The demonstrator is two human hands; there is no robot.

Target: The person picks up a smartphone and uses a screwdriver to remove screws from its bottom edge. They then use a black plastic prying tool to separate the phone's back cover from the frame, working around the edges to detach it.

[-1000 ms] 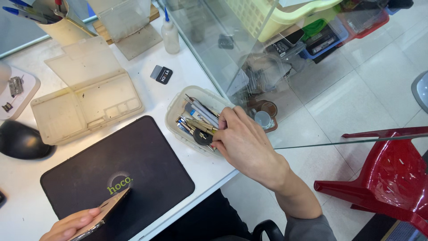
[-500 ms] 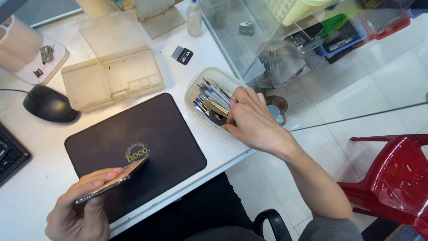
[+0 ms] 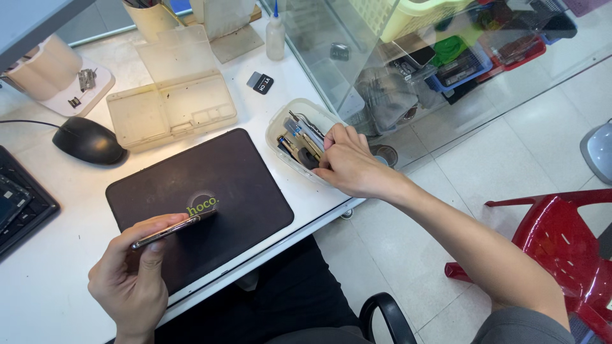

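Observation:
My left hand (image 3: 131, 271) holds a slim smartphone (image 3: 169, 230) by its edges, above the near part of a black work mat (image 3: 223, 172). My right hand (image 3: 349, 164) reaches into a clear plastic tub (image 3: 275, 130) of hand tools (image 3: 299, 140) at the table's right edge. Its fingers are among the tools; whether they grip one is hidden.
A clear plastic parts tray (image 3: 172, 108) lies behind the mat. A black mouse (image 3: 89, 141) and a keyboard (image 3: 19, 204) are at the left. A small bottle (image 3: 275, 35) and a glass counter (image 3: 408, 76) stand at the right. A red plastic chair (image 3: 561, 248) is on the floor.
My left hand has come further into view with the phone over the mat's near edge. My right hand stays in the tool tub, fingers shifting among the tools.

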